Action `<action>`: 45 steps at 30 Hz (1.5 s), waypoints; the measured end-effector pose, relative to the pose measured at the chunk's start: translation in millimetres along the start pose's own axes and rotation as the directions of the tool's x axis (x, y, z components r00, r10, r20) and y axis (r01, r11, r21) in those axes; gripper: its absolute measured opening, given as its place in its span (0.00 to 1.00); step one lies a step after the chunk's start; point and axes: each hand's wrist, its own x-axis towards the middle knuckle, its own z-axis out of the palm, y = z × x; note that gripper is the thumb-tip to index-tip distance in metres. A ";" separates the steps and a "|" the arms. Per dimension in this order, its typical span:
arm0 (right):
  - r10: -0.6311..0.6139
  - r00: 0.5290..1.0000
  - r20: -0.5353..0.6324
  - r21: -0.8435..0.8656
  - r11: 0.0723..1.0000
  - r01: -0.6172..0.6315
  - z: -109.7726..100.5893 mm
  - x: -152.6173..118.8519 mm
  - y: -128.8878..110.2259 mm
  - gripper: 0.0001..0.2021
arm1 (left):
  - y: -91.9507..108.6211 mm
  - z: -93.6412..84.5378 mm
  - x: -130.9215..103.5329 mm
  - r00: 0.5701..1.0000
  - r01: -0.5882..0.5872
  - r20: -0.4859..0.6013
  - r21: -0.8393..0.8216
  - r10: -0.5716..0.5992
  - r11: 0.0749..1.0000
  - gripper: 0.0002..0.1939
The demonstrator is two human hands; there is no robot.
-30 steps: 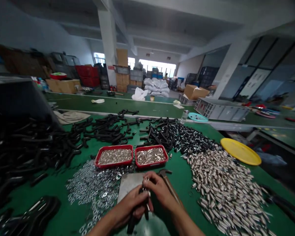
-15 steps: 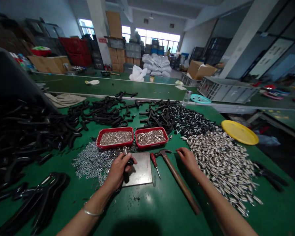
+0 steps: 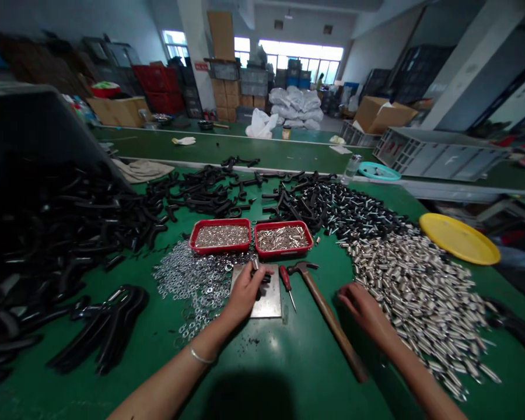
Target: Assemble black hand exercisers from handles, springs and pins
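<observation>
My left hand [image 3: 243, 293] is closed around a small black part [image 3: 265, 279] with a silver ribbed cylinder [image 3: 256, 263] standing up from it. It hovers over a flat metal plate [image 3: 269, 303], whose left side it partly covers. My right hand [image 3: 364, 308] is between the hammer [image 3: 328, 309] and a big heap of silver cylinders [image 3: 413, 286]. Its fingers are curled together, and whether anything is pinched in them cannot be made out. A red-handled screwdriver [image 3: 286, 280] lies between plate and hammer.
Two red trays of small metal pieces, the left tray [image 3: 221, 252] and the right tray [image 3: 284, 252], stand behind the plate. Washers [image 3: 192, 277] spread at left. Black levers [image 3: 83, 221] and black-headed bolts [image 3: 354, 207] are heaped around. A yellow lid [image 3: 459, 239] and pliers [image 3: 514, 326] lie at right.
The camera view has turned, so the scene sits further right. My right hand has drawn back from beside the hammer head toward me and the cylinder heap. My left hand still grips the black part.
</observation>
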 end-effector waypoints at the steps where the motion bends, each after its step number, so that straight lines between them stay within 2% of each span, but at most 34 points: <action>1: 0.029 0.999 -0.016 0.199 0.980 -0.025 4.8 5.4 -18.0 0.10 | 1.6 3.7 -1.7 0.998 -0.059 0.009 0.046 0.059 0.997 0.17; 2: 0.070 0.997 -0.010 0.401 0.914 -0.060 11.6 10.3 -38.2 0.12 | 3.2 6.9 -3.4 0.994 -0.105 0.015 0.074 0.104 0.992 0.16; 4: 0.099 0.992 0.078 0.732 0.670 -0.124 30.5 18.6 -79.9 0.16 | 6.1 10.8 -6.9 0.989 -0.148 0.015 0.102 0.147 0.984 0.14; 6: 0.044 0.977 0.207 0.877 0.434 -0.205 52.5 24.8 -114.8 0.17 | 8.2 10.4 -9.5 0.987 -0.161 0.012 0.134 0.161 0.978 0.13; 8: -0.002 0.938 0.346 0.907 0.256 -0.334 71.7 29.2 -136.5 0.16 | 9.0 6.2 -11.3 0.985 -0.169 0.013 0.184 0.170 0.968 0.13; 10: -0.022 0.885 0.466 0.879 0.130 -0.459 84.1 31.9 -145.2 0.14 | 8.0 0.1 -12.4 0.985 -0.171 0.009 0.243 0.174 0.955 0.12; 13: -0.038 0.829 0.557 0.830 0.058 -0.555 91.2 33.4 -145.1 0.14 | 2.5 -7.2 -13.4 0.985 -0.162 -0.005 0.299 0.171 0.941 0.12; 16: -0.022 0.833 0.553 0.828 0.126 -0.546 93.0 31.4 -145.1 0.15 | -4.3 -8.4 -13.3 0.990 -0.126 -0.024 0.294 0.139 0.948 0.12; 18: 0.014 0.879 0.476 0.855 0.225 -0.466 95.3 28.5 -146.2 0.15 | -6.0 -6.5 -12.7 0.994 -0.087 -0.048 0.260 0.103 0.962 0.12; 20: 0.044 0.954 0.296 0.866 0.410 -0.288 99.2 25.7 -145.0 0.13 | -4.3 -4.6 -12.1 0.996 -0.053 -0.054 0.194 0.065 0.980 0.13; 22: -0.036 0.999 0.035 0.753 0.658 -0.003 103.9 24.9 -140.3 0.11 | 0.0 -4.2 -11.7 0.999 -0.035 -0.026 0.126 0.039 0.991 0.12; 23: -0.124 0.989 -0.078 0.642 0.753 0.145 106.2 25.4 -137.1 0.09 | 2.2 -4.6 -11.6 0.999 -0.032 -0.010 0.101 0.033 0.994 0.12; 25: -0.317 0.928 -0.197 0.406 0.835 0.371 110.2 28.2 -131.3 0.07 | 5.0 -6.4 -11.2 1.000 -0.019 0.003 0.076 0.019 0.997 0.12; 26: -0.387 0.900 -0.202 0.320 0.842 0.434 111.3 30.0 -129.5 0.07 | 5.0 -7.4 -10.9 1.000 -0.007 -0.001 0.069 0.007 0.998 0.12; 28: -0.455 0.879 -0.144 0.230 0.848 0.477 110.2 33.9 -127.6 0.10 | 1.9 -8.6 -9.6 0.999 0.035 -0.024 0.031 -0.035 0.999 0.12; 30: -0.492 0.871 0.003 0.227 0.848 0.478 102.0 38.4 -124.1 0.14 | -4.4 -8.6 -7.2 0.994 0.104 -0.032 -0.088 -0.107 0.991 0.14; 32: -0.522 0.836 0.168 0.237 0.845 0.480 85.3 46.1 -112.4 0.18 | -12.2 -8.1 -3.3 0.978 0.187 -0.038 -0.281 -0.206 0.941 0.17; 33: -0.509 0.832 0.219 0.215 0.857 0.468 74.1 52.5 -101.9 0.18 | -16.2 -8.3 -0.9 0.966 0.219 -0.044 -0.384 -0.255 0.897 0.18; 34: -0.459 0.856 0.236 0.150 0.888 0.435 61.3 61.1 -88.1 0.18 | -20.3 -9.0 1.8 0.953 0.237 -0.052 -0.477 -0.297 0.846 0.19; 35: -0.374 0.903 0.213 0.057 0.927 0.371 47.5 72.2 -71.7 0.17 | -24.5 -10.3 4.5 0.941 0.246 -0.059 -0.555 -0.333 0.795 0.19; 36: -0.243 0.960 0.139 -0.057 0.966 0.252 33.4 85.8 -53.6 0.16 | -28.7 -11.9 7.2 0.931 0.252 -0.056 -0.619 -0.361 0.744 0.19; 37: -0.093 0.995 0.043 -0.195 0.976 0.099 19.5 101.6 -35.1 0.15 | -33.0 -13.8 9.5 0.924 0.260 -0.036 -0.672 -0.381 0.694 0.19; 39: 0.015 0.998 -0.068 -0.297 0.954 -0.035 -4.5 137.6 -1.9 0.15 | -41.2 -17.4 12.3 0.919 0.297 0.049 -0.738 -0.391 0.606 0.16; 41: 0.058 0.990 -0.128 -0.362 0.927 -0.101 -19.7 175.0 20.2 0.15 | -47.8 -19.6 12.7 0.920 0.352 0.161 -0.740 -0.358 0.573 0.14; 43: 0.102 0.981 -0.167 -0.413 0.896 -0.164 -23.7 209.5 29.4 0.15 | -51.8 -20.4 11.7 0.916 0.394 0.250 -0.700 -0.313 0.596 0.12; 45: 0.176 0.965 -0.197 -0.453 0.856 -0.249 -18.3 238.1 29.9 0.15 | -53.2 -20.5 10.8 0.908 0.418 0.295 -0.672 -0.297 0.611 0.12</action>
